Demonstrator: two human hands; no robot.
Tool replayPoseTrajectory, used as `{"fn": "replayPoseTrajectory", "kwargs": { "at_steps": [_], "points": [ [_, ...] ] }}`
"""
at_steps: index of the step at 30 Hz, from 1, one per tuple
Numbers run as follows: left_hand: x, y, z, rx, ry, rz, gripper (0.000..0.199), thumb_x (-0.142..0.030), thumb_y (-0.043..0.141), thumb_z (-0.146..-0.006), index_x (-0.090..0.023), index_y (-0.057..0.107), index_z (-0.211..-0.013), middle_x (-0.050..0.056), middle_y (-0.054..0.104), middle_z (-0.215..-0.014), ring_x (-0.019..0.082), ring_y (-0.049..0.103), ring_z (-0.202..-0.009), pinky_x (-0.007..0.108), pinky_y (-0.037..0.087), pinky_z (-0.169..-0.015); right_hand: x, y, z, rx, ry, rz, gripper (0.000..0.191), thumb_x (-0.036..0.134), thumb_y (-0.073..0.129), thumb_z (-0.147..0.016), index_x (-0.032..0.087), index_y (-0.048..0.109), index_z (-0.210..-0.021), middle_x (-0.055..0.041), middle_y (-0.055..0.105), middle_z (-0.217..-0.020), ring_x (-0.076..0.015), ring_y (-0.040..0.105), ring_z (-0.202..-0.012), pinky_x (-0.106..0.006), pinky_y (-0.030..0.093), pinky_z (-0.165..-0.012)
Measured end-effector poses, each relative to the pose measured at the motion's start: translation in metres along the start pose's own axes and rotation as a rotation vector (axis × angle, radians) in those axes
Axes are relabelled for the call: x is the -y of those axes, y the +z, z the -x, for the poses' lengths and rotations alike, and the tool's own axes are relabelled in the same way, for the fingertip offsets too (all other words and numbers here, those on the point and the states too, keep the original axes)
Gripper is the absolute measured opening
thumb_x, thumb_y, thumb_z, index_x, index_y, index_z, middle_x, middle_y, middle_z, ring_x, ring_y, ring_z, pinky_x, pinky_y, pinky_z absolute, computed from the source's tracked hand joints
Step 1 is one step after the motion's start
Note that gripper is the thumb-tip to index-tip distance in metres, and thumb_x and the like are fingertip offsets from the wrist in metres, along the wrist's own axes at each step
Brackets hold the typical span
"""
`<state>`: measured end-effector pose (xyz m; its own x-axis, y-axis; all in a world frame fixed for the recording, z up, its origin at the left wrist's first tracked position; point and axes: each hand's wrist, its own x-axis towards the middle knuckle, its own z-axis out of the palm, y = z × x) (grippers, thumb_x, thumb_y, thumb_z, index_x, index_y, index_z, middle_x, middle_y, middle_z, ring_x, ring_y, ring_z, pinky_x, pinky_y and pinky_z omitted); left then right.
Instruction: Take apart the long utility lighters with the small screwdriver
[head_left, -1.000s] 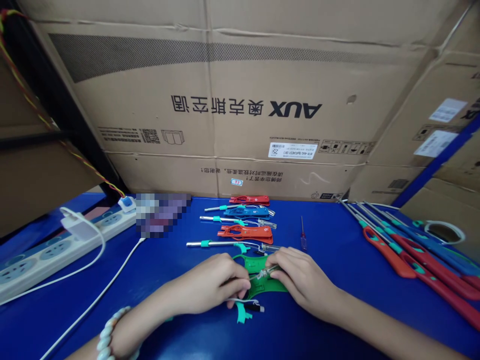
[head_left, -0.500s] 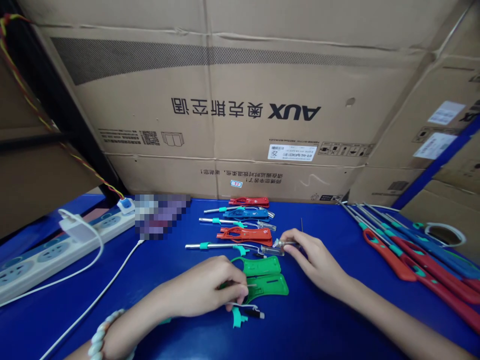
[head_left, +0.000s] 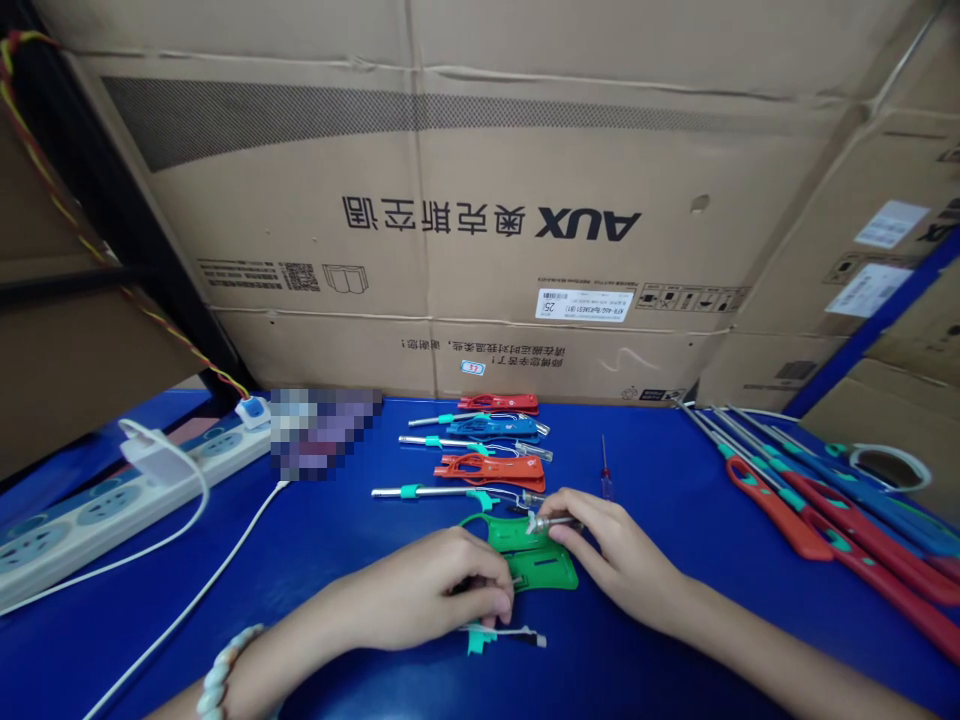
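My left hand (head_left: 457,590) is closed low over the table, fingertips pinched together beside the green lighter casing half (head_left: 555,570). A thin metal end shows by the fingertips, but what they grip is mostly hidden. Below the fingers lie a teal plastic trigger (head_left: 480,640) and a small black part with a white wire (head_left: 536,639). My right hand (head_left: 600,535) pinches a small lighter fuel tank with a metal valve (head_left: 551,523), its white tip pointing left, above the other green casing half (head_left: 506,533). Fingers hide most of the tank.
Behind are orange (head_left: 491,470), blue (head_left: 491,428) and red casings (head_left: 499,403), with metal lighter tubes (head_left: 431,491) between. A screwdriver (head_left: 606,480) lies beyond my right hand. Long lighters (head_left: 840,530) are at right, a power strip (head_left: 112,500) at left, cardboard (head_left: 465,130) behind.
My right hand has moved left and toward me with the fuel tank, uncovering the screwdriver's handle. My left hand has shifted slightly right, and the black part beneath it has also moved right.
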<state>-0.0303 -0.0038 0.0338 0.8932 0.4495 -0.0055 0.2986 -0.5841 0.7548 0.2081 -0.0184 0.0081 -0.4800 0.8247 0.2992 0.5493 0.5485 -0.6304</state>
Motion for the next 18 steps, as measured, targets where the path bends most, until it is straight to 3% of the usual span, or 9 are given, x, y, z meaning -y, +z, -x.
{"fn": "replayPoseTrajectory", "kwargs": {
  "at_steps": [4, 13, 18],
  "points": [
    [0.0002, -0.0006, -0.0005, -0.029, -0.042, 0.009, 0.026, -0.025, 0.041, -0.099, -0.016, 0.063, -0.088, 0.002, 0.067, -0.076, 0.012, 0.058, -0.070, 0.020, 0.043, -0.071, 0.0034, 0.0008, 0.0003, 0.006, 0.000, 0.016, 0.009, 0.022, 0.044, -0.096, 0.022, 0.054, -0.095, -0.0021, 0.064, -0.092, -0.0164, 0.061, -0.085, -0.028, 0.047, -0.077],
    [0.0033, -0.0051, 0.0011, -0.098, -0.107, 0.039, 0.033, -0.027, 0.033, -0.101, -0.016, 0.059, -0.084, 0.001, 0.063, -0.072, 0.012, 0.056, -0.065, 0.020, 0.043, -0.067, 0.0033, 0.0014, -0.0003, 0.016, -0.006, 0.036, 0.010, 0.022, 0.044, -0.096, 0.022, 0.054, -0.096, -0.0033, 0.064, -0.091, -0.0178, 0.061, -0.085, -0.030, 0.047, -0.077],
    [0.0054, -0.0038, 0.0005, -0.037, -0.111, -0.002, 0.028, -0.025, 0.036, -0.100, -0.016, 0.060, -0.089, 0.000, 0.064, -0.067, 0.010, 0.056, -0.057, 0.018, 0.041, -0.060, 0.0049, 0.0000, -0.0012, 0.007, -0.020, 0.044, 0.010, 0.021, 0.044, -0.095, 0.021, 0.054, -0.094, -0.0026, 0.065, -0.089, -0.0169, 0.062, -0.084, -0.028, 0.048, -0.076]
  ]
}}
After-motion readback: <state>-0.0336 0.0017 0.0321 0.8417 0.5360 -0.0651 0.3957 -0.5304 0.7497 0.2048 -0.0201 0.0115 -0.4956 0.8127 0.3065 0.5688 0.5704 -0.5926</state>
